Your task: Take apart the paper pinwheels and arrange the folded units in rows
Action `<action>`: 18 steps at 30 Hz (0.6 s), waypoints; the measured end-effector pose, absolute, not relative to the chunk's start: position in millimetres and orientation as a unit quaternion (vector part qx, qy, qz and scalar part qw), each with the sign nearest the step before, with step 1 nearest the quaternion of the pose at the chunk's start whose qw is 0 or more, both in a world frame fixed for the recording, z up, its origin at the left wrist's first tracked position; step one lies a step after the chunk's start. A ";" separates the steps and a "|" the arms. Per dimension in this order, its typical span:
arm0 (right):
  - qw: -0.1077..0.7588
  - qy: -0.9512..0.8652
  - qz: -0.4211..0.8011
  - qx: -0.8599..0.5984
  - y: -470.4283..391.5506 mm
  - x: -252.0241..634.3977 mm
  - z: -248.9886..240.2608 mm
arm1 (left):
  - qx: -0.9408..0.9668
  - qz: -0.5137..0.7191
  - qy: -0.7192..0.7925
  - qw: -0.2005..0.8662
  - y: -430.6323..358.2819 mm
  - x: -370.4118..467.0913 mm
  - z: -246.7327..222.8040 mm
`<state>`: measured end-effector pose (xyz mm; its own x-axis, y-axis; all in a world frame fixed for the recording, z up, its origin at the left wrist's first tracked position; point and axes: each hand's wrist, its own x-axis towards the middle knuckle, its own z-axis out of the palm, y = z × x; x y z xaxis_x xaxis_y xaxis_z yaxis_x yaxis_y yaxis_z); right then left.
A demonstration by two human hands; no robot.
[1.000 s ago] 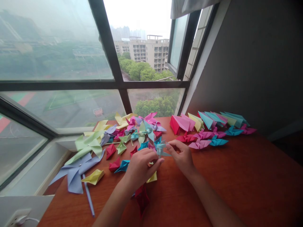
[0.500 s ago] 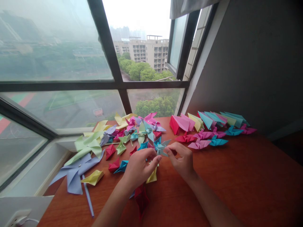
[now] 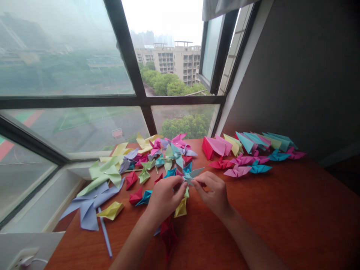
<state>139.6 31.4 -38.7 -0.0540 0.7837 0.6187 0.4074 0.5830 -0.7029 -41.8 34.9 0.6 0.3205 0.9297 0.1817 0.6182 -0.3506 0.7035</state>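
Between my two hands, above the wooden table, is a light blue paper crane [image 3: 192, 174] with a pointed wing sticking up to the right. My left hand [image 3: 166, 195] pinches its left side between thumb and fingers. On the other side, the thumb and index finger of my right hand [image 3: 214, 193] close on its right edge. Part of the crane is hidden by my fingertips. Just below the hands lies a yellow folded paper piece [image 3: 180, 209]. A dark red folded paper piece [image 3: 169, 240] rests beside my left forearm.
Several paper pinwheels, among them a large lavender one [image 3: 91, 204] and a green one [image 3: 108, 171], crowd the left of the table [image 3: 267, 217]. Paper planes [image 3: 219, 146] stand in a row at the back right, with folded cranes [image 3: 237, 171] before them. Windows rise behind.
My left fingers have closed in on the crane's left side. The crane has turned a little, and my right hand has shifted slightly left and down with it.
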 end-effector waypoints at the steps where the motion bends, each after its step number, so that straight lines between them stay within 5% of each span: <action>1: 0.542 -0.706 0.172 -0.422 31.3 139.3 -39.0 | 0.765 0.297 0.502 0.271 35.1 -42.0 0.4; 18: 0.526 -0.708 0.197 -0.428 32.4 140.1 -37.6 | 0.703 0.349 0.547 0.292 39.0 -48.0 5.6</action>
<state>140.1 32.4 -37.6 -0.0806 0.8130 0.5767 0.3990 0.5565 -0.7288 -48.0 39.0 5.6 0.1580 0.9728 0.1696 0.5651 -0.2300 0.7923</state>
